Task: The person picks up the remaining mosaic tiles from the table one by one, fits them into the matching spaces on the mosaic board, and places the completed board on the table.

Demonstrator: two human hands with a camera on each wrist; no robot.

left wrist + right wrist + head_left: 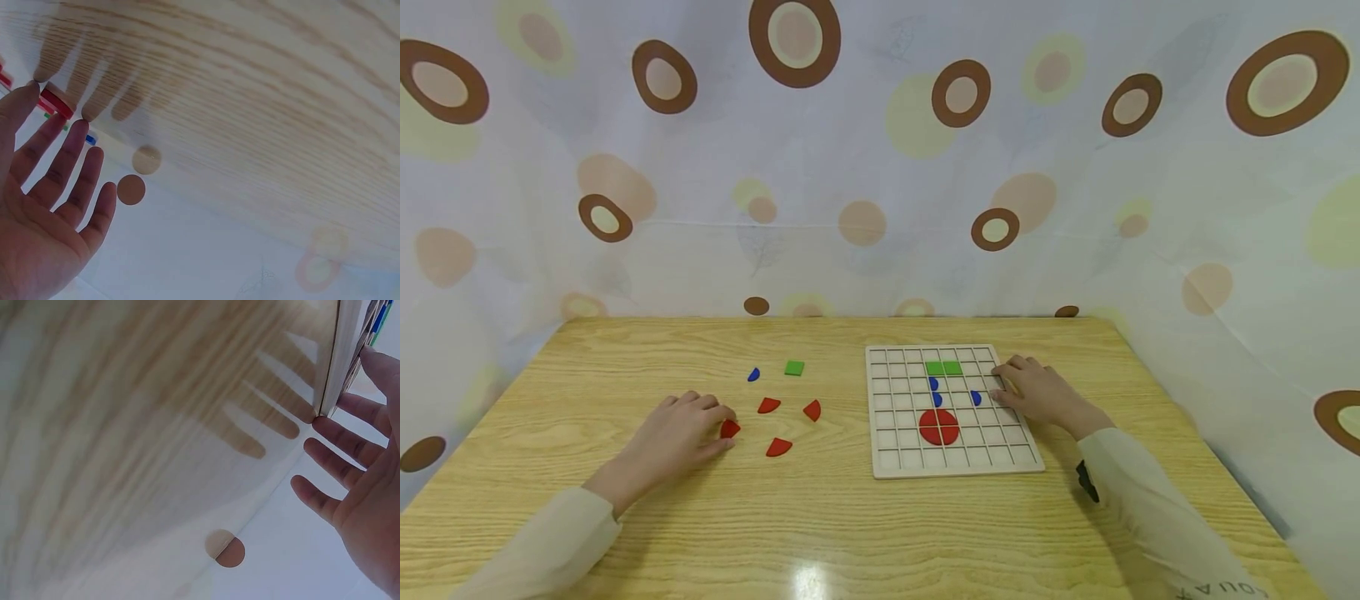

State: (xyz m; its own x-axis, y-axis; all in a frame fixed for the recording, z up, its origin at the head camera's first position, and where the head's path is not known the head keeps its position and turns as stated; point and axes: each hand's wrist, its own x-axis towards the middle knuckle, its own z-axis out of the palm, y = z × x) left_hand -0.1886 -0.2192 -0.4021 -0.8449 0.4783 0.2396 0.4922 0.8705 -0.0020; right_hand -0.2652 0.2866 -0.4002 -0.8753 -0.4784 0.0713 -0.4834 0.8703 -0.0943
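Note:
On the left of the table, my left hand (681, 429) has its thumb and index finger at opposite sides of a red quarter-circle piece (730, 429). The left wrist view shows that red piece (57, 103) between the two fingertips, low at the tabletop; the other fingers are spread. My right hand (1041, 392) rests at the right edge of a white grid board (958, 473), fingers fairly straight. Its thumb and index fingertip reach over the rim in the head view. On the board lie two green squares (952, 368), a red round shape (939, 427) and blue half-circles (976, 398).
Between the left hand and the board lie more red quarter-circles (779, 447), a blue half-circle (754, 375) and a green square (794, 368). A dark object (1087, 482) shows beside the right sleeve. Patterned cloth (865, 275) borders the back and sides of the table.

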